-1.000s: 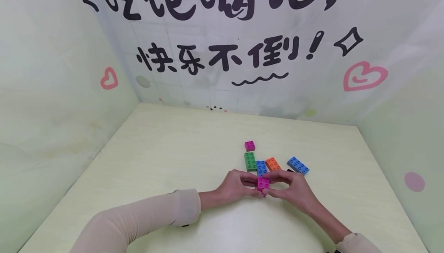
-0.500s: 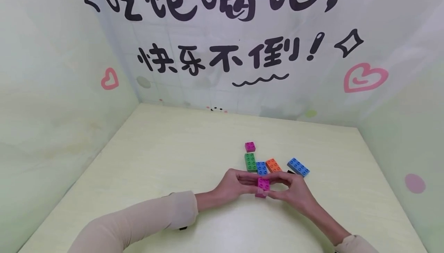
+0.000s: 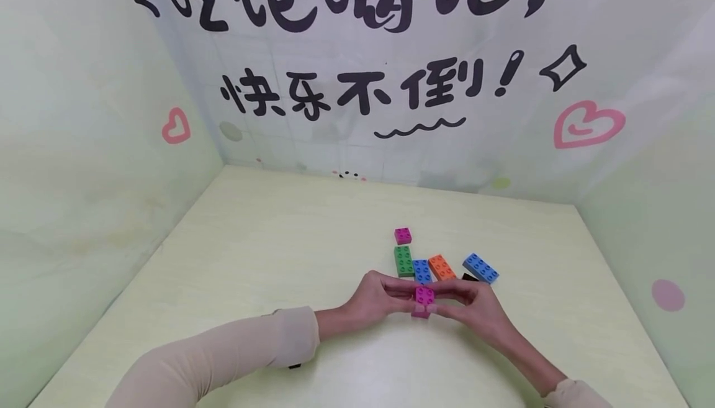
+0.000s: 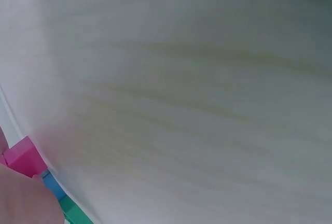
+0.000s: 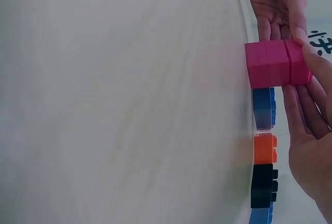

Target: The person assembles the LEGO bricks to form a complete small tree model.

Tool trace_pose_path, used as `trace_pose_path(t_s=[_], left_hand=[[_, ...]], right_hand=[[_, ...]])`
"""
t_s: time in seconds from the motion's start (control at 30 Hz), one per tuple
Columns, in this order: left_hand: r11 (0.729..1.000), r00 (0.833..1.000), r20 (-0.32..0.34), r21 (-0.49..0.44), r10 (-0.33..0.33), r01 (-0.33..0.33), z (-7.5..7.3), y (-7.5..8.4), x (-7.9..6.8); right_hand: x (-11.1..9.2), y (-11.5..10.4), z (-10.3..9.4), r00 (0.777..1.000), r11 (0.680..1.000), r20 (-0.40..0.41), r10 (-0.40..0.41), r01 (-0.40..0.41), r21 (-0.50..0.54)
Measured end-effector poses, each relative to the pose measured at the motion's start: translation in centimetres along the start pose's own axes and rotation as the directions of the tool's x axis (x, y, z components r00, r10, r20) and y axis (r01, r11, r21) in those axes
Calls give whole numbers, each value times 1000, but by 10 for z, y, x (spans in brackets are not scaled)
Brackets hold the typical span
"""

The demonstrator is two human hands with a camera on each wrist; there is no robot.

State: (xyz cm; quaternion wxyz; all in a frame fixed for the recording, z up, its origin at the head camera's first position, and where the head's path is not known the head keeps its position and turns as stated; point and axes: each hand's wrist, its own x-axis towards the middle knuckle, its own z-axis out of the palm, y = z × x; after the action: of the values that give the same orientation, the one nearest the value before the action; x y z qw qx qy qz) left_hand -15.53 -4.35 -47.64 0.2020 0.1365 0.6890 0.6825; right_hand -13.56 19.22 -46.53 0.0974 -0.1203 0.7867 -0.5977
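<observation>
Near the middle of the table, both hands pinch the top of a small stack of bright pink toy building bricks [image 3: 424,296]. My left hand [image 3: 371,301] holds it from the left, thumb in front and fingers behind. From the right, my right hand [image 3: 475,306] grips it the same way, the two thumbs side by side on the front face. In the right wrist view the pink stack [image 5: 267,64] stands upright on the table, with a thin dark seam below its top brick. Only part of the left hand [image 4: 28,198] and a pink corner show in the left wrist view.
Just behind the hands lie a green brick [image 3: 403,261], a blue brick [image 3: 422,270], an orange brick [image 3: 442,267] and a black brick [image 5: 262,185], partly covered. Another blue brick [image 3: 480,267] lies to the right, a pink brick [image 3: 403,235] farther back. Printed walls enclose the table.
The thumbs have spread slightly apart on the front of the pink stack, uncovering more of it. The right fingers lie a little flatter. The loose bricks have stayed put.
</observation>
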Motion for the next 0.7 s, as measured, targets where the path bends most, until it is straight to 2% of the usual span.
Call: trace_pose_path(t_s=[0.33, 0.7], left_hand=[[995, 999, 15, 88, 34, -35, 0, 5, 4], [998, 1000, -3, 66, 23, -23, 3, 0, 5]], right_hand=[[6, 4, -4, 998, 998, 2, -57, 57, -24], [7, 10, -5, 997, 995, 12, -77, 78, -58]])
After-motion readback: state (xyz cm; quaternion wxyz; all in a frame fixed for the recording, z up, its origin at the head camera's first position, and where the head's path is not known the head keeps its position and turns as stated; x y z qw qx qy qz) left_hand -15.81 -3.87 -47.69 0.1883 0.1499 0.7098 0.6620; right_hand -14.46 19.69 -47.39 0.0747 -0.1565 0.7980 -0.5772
